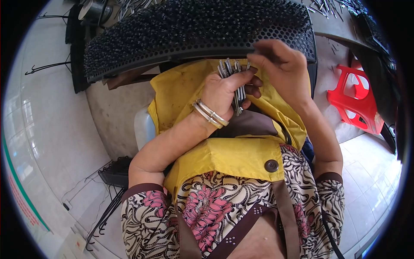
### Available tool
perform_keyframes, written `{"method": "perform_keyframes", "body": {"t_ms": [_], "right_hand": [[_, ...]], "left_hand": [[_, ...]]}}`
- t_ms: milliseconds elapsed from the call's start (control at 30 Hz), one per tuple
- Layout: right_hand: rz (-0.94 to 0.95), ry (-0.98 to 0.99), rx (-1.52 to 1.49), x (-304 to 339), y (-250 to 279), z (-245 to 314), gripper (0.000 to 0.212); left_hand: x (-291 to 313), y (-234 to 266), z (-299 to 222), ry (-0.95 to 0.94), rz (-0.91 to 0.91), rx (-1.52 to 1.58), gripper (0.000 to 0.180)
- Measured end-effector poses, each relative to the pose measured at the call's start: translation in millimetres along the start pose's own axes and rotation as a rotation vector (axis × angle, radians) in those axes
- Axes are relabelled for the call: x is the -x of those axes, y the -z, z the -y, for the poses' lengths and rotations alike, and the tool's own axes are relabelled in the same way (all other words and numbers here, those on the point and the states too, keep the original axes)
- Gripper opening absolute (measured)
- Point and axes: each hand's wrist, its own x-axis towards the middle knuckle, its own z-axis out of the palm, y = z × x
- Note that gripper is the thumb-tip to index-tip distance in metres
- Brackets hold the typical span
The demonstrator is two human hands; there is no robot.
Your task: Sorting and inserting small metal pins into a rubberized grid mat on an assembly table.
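My left hand (224,88) is closed around a bundle of slim silvery metal pieces (238,96), held roughly upright above my lap. Their ends stick out above and below the fingers; their exact kind I cannot make out. Just to the right, my right hand (282,64) is raised at the front edge of a black perforated tray (284,47). Its thumb and forefinger are bent and apart, slightly blurred, with nothing visible between them. Many small dark pieces (185,28) stand packed in the tray's holes. A yellow apron (224,155) covers my lap beneath both hands.
Loose metal rods (325,11) lie on the surface at the back right. A red plastic stool (355,101) stands at the right. Black racks with hooked wires (114,172) are on the left, and a round metal container (92,12) sits at the back left.
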Motion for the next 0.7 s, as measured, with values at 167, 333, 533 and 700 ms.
{"method": "perform_keyframes", "body": {"t_ms": [167,333,533,700], "right_hand": [[0.106,-0.346,-0.317,-2,7,-2,0.012],[-0.308,-0.006,-0.041,-18,6,-7,0.011],[-0.296,0.498,0.24,-31,-7,-25,0.014],[-0.037,0.605,0.517,-24,-13,-30,0.018]], "left_hand": [[-1,-1,1,-0.036,0.087,-0.031,0.022],[-3,1,1,-0.005,0.06,0.012,0.022],[-5,0,2,-0.002,0.098,0.062,0.019],[-3,0,-2,0.012,0.097,0.044,0.019]]}}
